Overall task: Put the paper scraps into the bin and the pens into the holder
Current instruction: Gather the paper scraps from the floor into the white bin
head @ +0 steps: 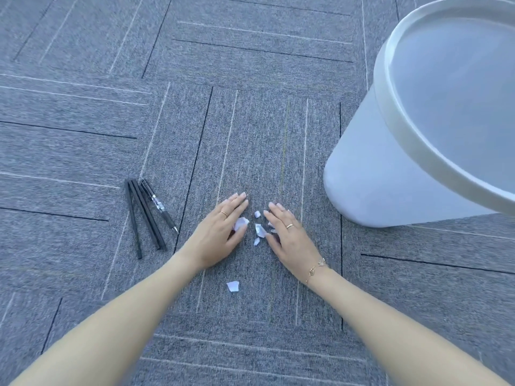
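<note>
On the grey carpet, both hands, left hand point(220, 229) and right hand point(289, 232), lie flat and open around little paper scraps point(260, 231); pens point(147, 213) sit left, bin point(390, 168) right.

Soft, even, bluish daylight (shadows faint); sharp centre, wide-angle bending at edges.

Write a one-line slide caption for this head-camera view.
Both hands, left hand and right hand, corral paper scraps on carpet; pens left, bin right.

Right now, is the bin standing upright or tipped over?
Upright. The bin stands on its base on the carpet, with its open rim facing up.
</note>
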Available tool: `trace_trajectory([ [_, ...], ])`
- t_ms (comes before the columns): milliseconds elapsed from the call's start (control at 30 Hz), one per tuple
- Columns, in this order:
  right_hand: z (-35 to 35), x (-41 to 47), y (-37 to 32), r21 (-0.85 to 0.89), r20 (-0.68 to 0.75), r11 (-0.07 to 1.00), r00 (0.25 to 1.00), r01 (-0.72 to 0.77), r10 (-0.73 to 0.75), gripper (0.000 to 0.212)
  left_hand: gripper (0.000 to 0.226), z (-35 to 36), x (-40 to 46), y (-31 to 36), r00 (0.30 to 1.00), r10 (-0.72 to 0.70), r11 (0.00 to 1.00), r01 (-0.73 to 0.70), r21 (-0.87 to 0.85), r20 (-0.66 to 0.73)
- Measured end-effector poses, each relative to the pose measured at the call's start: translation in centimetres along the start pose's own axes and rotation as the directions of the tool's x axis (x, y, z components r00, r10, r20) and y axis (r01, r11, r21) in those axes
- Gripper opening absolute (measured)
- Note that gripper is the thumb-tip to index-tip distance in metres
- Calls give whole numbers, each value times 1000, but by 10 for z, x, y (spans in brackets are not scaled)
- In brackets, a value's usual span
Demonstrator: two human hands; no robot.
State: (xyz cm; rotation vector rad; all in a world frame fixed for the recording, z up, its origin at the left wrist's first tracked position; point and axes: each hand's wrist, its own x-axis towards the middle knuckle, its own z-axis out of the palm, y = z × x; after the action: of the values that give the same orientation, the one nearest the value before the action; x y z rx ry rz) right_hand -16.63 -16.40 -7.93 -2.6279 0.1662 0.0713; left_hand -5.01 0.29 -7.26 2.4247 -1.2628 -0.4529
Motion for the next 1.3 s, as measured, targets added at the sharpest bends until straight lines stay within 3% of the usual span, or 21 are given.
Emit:
trace_trajectory([
  [133,2,-21,-9,6,62,994,992,107,-107,46,62,-7,-27,5,997,58,998,-57,-34,48],
  [367,-8,-39,-12,-39,99,991,988,127,-123,68,99,10,-75,20,993,23,999,-26,26,112],
  [467,-12,-31,-10,-156,159,984,985,85,-60,81,93,18,-78,20,997,-49,998,47,32,61],
  [600,-9,-18,-11,-168,184,983,982,73,-41,82,74,22,-67,14,994,-99,995,100,23,-36],
  [767,6,10,-13,-155,90,987,995,48,-34,74,42,18,-36,2,981,-71,995,82,55,-183],
  [900,11,33,-7,-172,-108,984,992,46,-65,51,26,12,-11,-8,948,140,984,-102,143,-285],
  [1067,12,55,3,-49,-208,989,967,137,-144,27,23,5,-4,-16,949,180,979,-148,137,-259],
  [1200,14,56,4,-22,-283,981,940,195,-193,25,35,4,1,-19,961,105,994,-92,61,-255],
  [1300,13,57,4,3,-303,977,931,212,-201,23,43,4,7,-21,966,92,991,-65,118,-243],
])
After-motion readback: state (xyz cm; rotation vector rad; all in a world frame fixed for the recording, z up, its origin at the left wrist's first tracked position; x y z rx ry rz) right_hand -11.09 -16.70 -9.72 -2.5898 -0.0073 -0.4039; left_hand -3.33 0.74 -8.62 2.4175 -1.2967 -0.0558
